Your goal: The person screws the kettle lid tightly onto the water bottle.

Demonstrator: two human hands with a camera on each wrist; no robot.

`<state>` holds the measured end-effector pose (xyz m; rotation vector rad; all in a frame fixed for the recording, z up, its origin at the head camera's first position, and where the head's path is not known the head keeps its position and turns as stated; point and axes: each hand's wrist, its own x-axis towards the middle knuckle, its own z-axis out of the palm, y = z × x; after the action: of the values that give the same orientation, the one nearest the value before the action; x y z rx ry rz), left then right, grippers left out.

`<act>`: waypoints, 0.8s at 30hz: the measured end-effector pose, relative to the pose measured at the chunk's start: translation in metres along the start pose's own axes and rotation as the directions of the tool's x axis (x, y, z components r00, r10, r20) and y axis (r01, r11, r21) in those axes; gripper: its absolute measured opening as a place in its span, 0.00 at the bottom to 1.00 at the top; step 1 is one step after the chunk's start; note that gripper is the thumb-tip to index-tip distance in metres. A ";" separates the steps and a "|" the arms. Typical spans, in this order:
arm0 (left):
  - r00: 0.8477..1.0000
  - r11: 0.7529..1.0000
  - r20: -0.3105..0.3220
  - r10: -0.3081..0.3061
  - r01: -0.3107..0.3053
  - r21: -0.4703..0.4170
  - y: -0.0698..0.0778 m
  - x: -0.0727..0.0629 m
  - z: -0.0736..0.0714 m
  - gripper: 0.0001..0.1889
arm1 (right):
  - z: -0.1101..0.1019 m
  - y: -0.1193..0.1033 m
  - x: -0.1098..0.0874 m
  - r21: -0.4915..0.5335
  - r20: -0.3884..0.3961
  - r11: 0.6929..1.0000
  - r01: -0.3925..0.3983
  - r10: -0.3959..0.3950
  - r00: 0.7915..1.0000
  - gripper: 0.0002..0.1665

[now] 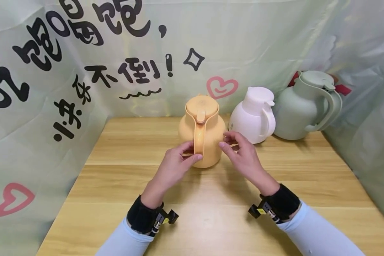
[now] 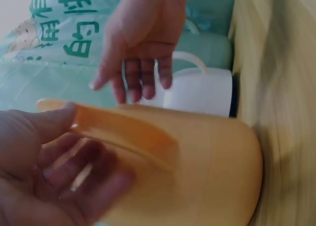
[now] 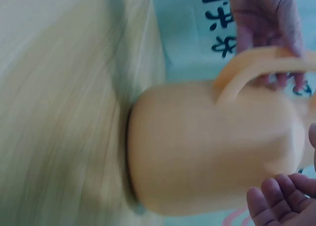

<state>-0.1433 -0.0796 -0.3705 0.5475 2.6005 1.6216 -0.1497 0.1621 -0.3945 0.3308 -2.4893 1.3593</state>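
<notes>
An orange thermos jug point(image 1: 215, 142) stands upright on the wooden table, its handle facing me. My left hand point(image 1: 174, 161) holds this handle loosely, the thumb across its outer side and the fingers on the other side; in the left wrist view the fingers look bent and blurred. At the jug's right side is my right hand point(image 1: 243, 154), fingers slightly bent and fingertips right by the body. In the right wrist view its fingertips point(image 3: 270, 194) overlap the jug near the shoulder, with no grip around it.
Behind my right hand stands a smaller white thermos jug point(image 1: 251, 119), and farther right a large grey-green one point(image 1: 302, 106). A pale cloth point(image 1: 259, 42) with black lettering and pink hearts hangs along the back and sides of the wooden table point(image 1: 124, 177).
</notes>
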 end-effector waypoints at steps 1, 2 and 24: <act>1.000 1.000 -0.004 -0.023 0.024 0.017 -0.001 0.000 -0.002 0.24 | 0.001 -0.004 -0.002 0.008 0.007 1.000 0.021 -0.021 1.000 0.22; 0.999 0.998 -0.008 -0.046 0.046 0.032 -0.002 0.000 -0.004 0.29 | 0.003 -0.009 -0.003 0.015 0.021 0.999 0.043 -0.043 0.999 0.20; 0.992 0.975 0.113 -0.063 0.037 0.218 -0.026 0.006 -0.036 0.39 | 0.043 -0.025 -0.009 -0.218 0.087 0.921 0.323 -0.311 0.946 0.11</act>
<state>-0.1636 -0.1191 -0.3756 0.5636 2.6921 1.2587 -0.1391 0.1131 -0.3998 0.6887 -2.4633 0.9351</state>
